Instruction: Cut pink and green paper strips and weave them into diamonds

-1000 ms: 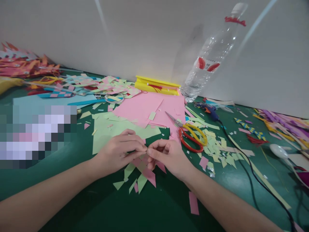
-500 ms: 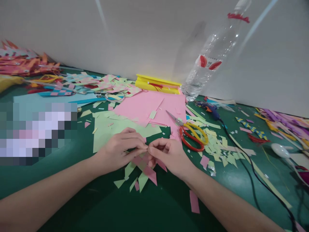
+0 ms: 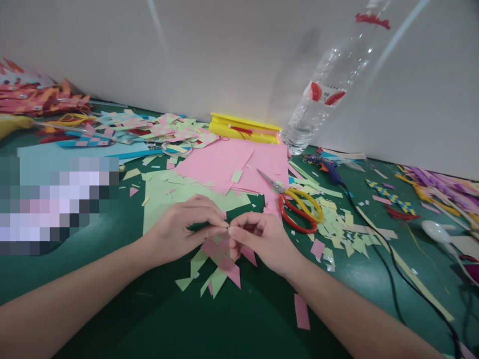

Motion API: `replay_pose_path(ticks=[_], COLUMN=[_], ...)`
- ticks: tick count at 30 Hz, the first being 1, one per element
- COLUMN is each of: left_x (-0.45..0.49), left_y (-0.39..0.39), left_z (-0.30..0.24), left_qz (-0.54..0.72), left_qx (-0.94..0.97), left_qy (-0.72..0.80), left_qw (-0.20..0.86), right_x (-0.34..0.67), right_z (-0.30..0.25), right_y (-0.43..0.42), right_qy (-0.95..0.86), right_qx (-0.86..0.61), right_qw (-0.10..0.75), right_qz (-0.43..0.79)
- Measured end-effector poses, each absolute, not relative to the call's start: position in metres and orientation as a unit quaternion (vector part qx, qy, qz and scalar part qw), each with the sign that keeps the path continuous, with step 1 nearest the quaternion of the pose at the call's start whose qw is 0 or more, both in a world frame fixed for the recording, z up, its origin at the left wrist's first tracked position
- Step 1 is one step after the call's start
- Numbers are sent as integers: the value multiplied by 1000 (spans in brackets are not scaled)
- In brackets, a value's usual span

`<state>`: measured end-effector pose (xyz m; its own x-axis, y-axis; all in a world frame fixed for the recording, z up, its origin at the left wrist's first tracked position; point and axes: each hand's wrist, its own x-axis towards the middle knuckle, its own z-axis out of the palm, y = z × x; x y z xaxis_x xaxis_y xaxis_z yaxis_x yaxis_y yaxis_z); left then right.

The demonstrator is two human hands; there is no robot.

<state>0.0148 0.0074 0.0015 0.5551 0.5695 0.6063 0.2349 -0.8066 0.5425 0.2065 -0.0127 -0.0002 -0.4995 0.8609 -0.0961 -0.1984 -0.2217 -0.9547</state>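
My left hand and my right hand meet at their fingertips in the middle of the view. Both are closed in a pinch, thumb against fingers. A tiny speck shows between the fingertips, too small to name. Just below them lies a woven piece of pink and green paper strips, with pointed ends fanning toward me; my fingers partly hide it. Behind my left hand is a green paper sheet. Scissors with red and yellow handles lie beyond my right hand, blades on pink paper.
A plastic bottle leans by the wall. To the right lie a glue gun with a black cord, paper scraps and a white spoon. A yellow folded sheet and woven paper pieces are at the back.
My hands stay pinched together at nearly the same spot. The woven paper piece beneath them has shifted very slightly left. The view has tilted a little.
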Motion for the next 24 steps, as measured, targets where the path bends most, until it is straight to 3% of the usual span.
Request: replay_pose_path(ticks=[13,24], left_x=[15,16], left_y=[7,8], left_z=[0,0], left_qz=[390,401], left_qx=[883,873], left_qy=[224,229], left_qw=[133,159], right_x=[207,204], right_z=[2,3], right_y=[-13,-14], right_qy=[-519,-519], right_qx=[-365,-384], right_qw=[365,368], right_qz=[681,670])
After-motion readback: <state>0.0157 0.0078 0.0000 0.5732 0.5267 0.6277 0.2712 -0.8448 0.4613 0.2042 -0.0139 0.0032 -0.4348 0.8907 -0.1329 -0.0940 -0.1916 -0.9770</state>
